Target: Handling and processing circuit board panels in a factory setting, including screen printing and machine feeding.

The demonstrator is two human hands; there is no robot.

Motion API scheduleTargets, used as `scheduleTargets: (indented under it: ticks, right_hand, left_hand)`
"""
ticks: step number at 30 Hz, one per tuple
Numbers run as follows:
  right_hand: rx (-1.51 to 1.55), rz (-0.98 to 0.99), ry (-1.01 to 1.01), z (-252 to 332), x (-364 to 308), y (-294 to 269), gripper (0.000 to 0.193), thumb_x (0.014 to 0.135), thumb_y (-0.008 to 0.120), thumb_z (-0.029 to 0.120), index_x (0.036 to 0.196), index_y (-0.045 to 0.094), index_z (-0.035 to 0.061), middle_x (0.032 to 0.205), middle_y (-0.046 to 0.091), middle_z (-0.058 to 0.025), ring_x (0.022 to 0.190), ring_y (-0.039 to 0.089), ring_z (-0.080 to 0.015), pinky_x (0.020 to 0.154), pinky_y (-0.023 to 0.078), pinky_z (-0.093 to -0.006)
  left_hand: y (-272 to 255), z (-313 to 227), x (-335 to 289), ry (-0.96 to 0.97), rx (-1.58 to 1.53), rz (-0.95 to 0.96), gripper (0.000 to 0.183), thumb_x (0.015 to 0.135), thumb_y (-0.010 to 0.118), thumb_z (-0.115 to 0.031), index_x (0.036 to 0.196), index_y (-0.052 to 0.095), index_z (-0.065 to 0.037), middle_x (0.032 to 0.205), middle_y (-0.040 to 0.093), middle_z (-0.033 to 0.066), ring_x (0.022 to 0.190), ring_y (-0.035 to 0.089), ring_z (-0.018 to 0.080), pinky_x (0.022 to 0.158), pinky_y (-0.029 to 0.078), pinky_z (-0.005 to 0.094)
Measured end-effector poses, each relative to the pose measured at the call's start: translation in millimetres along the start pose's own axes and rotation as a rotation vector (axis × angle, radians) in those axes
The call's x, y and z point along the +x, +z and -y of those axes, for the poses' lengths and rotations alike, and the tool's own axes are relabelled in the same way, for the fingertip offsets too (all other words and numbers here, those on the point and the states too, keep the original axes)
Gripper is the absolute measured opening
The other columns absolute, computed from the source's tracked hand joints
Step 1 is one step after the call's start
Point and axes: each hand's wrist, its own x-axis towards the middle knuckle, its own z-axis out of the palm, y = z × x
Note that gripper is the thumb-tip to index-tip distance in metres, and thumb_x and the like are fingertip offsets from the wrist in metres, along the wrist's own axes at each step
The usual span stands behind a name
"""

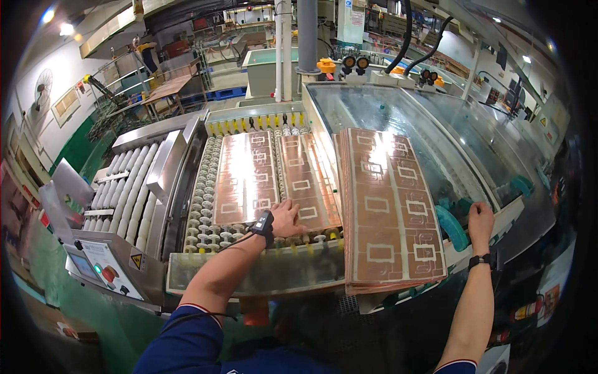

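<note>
At the far left of the frame, upper part, a fan [43,87] hangs on a white wall. Below it, at lower left, stands a control panel [96,267] with a red button [110,274], and above that a bank of pale rollers [126,181].

Left of centre, a copper-coloured board [246,177] lies flat on the wheels [197,218] of a conveyor. Just right of it, in the middle of the frame, lies a second board [298,163]. The left hand [287,219] rests palm down at the lower ends of these two, its fingers loosely spread, a black device [263,225] on its wrist.

Right of centre, a tall stack [391,206] of similar boards sits beside a glass cover [364,103]. Farther right, a curved teal piece [452,228] lies near the right hand [481,221], whose fingers are curled; I cannot tell whether they pinch anything.
</note>
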Motion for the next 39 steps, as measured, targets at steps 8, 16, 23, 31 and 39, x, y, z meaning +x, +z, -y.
scheduleTargets:
  ticks: [8,16,23,31,39]
  right_hand:
    - [-0.029,0.024,-0.024,-4.5,1.0,0.7,0.021,0.09,0.056,0.018,0.094,0.066,-0.0005,0.092,0.067,-0.0195,0.087,0.062,-0.04,0.075,0.047,-0.0448]
    - [-0.027,0.031,-0.008,-0.5,0.8,-1.5,0.023,0.089,0.057,0.019,0.094,0.066,-0.0009,0.09,0.067,-0.0204,0.088,0.063,-0.0393,0.077,0.048,-0.0439]
    - [-0.033,0.029,0.032,-1.3,0.8,0.6,0.022,0.089,0.057,0.019,0.093,0.066,-0.0009,0.089,0.066,-0.0206,0.087,0.062,-0.0387,0.076,0.047,-0.0442]
    - [-0.033,0.004,-0.001,-10.6,2.6,3.8,0.023,0.088,0.058,0.02,0.094,0.067,0.0004,0.091,0.068,-0.0197,0.088,0.063,-0.0399,0.077,0.048,-0.045]
    - [-0.031,-0.005,0.03,-11.5,2.8,4.4,0.023,0.086,0.058,0.021,0.095,0.069,0.003,0.094,0.069,-0.0187,0.09,0.063,-0.0397,0.077,0.049,-0.0461]
  left_hand:
    - [-17.3,25.2,-16.8,-0.168,-0.062,-0.023,0.068,0.081,0.068,-0.05,0.127,0.052,-0.002,0.14,0.042,0.0287,0.133,0.039,0.0427,0.107,0.036,0.0515]
    - [-34.4,59.4,-40.8,-0.412,-0.02,0.095,0.066,0.078,0.067,-0.051,0.125,0.056,-0.006,0.142,0.041,0.025,0.135,0.035,0.0421,0.104,0.034,0.0621]
    - [-30.0,28.4,-26.7,-0.185,-0.033,0.154,0.059,0.082,0.065,-0.048,0.122,0.057,-0.006,0.143,0.041,0.0263,0.138,0.033,0.0409,0.11,0.031,0.0558]
    - [0.3,-24.4,-6.2,0.161,-0.028,0.059,0.051,0.085,0.065,-0.042,0.121,0.056,-0.007,0.132,0.051,0.0137,0.128,0.044,0.035,0.107,0.037,0.0459]
    - [-33.4,-72.5,-8.5,0.067,-0.449,0.038,0.065,0.087,0.065,-0.044,0.131,0.05,0.001,0.135,0.049,0.0239,0.129,0.045,0.0392,0.107,0.038,0.0476]
